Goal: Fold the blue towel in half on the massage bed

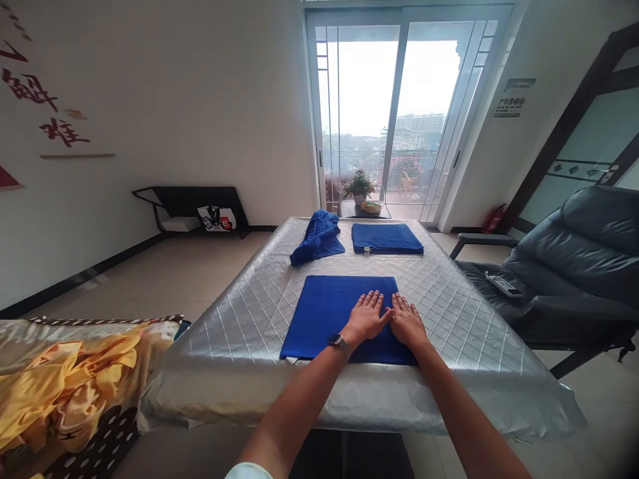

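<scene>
A blue towel [324, 313] is spread flat as a rough rectangle near the front of the table, a small white tag at its near left corner. My left hand [367, 316], with a dark band on its wrist, lies palm down on the towel, fingers stretched out. Beside it my right hand [407, 320] rests flat along the towel's right edge, fingers extended. The two thumbs meet or overlap. Farther back, a crumpled blue towel [319, 238] lies on the left, and a neat stack of folded blue towels [387, 238] sits on the right.
A silver quilted cover [239, 319] drapes over the table. To the right stands a dark armchair [574, 246] with a grey handset [504, 285] on its seat. Yellow clothing [84, 379] lies heaped at the left. Beyond the table, a small stand [349, 211] holds a potted plant [359, 186].
</scene>
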Demonstrator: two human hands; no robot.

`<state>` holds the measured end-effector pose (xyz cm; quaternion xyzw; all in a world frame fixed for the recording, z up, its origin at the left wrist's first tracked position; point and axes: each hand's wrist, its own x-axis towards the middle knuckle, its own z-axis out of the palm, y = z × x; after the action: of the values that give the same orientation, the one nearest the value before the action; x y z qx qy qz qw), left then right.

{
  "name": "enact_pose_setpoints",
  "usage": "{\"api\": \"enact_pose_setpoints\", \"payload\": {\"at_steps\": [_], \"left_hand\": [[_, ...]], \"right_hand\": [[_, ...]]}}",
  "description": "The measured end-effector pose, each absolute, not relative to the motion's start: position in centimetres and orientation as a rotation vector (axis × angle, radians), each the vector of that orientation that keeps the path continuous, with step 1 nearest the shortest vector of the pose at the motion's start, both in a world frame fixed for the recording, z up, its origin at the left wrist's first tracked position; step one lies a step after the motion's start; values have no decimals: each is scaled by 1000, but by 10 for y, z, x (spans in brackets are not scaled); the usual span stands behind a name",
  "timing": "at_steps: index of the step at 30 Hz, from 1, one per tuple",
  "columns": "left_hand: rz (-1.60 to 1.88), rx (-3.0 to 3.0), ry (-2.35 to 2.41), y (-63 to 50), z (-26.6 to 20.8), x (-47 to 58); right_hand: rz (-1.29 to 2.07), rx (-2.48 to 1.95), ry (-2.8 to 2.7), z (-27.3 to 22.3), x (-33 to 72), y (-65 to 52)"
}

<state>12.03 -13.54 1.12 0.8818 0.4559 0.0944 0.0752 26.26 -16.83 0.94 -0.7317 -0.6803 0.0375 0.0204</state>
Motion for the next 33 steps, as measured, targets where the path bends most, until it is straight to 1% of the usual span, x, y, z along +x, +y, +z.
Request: {"api": "enact_pose_setpoints", "payload": {"at_steps": [4, 10, 13, 21, 27, 33], "left_hand": [[223, 2573, 1507, -128, 7, 73], [127, 2391, 1894, -120, 9, -26], [131, 2354, 1971, -123, 7, -56], [241, 2405, 1967, -126, -3, -62], [267, 2418, 1969, -124, -8, -64], [246, 2433, 1968, -124, -7, -64]], "right_hand": [[161, -2266, -2073, 9, 262, -167], [222, -2275, -2040, 11, 261, -166], [210, -2288, -2055, 12, 260, -166], [237, -2349, -2101, 22, 264, -159], [196, -2290, -2123, 40, 265, -120], [218, -2264, -2097, 23, 271, -88]]}}
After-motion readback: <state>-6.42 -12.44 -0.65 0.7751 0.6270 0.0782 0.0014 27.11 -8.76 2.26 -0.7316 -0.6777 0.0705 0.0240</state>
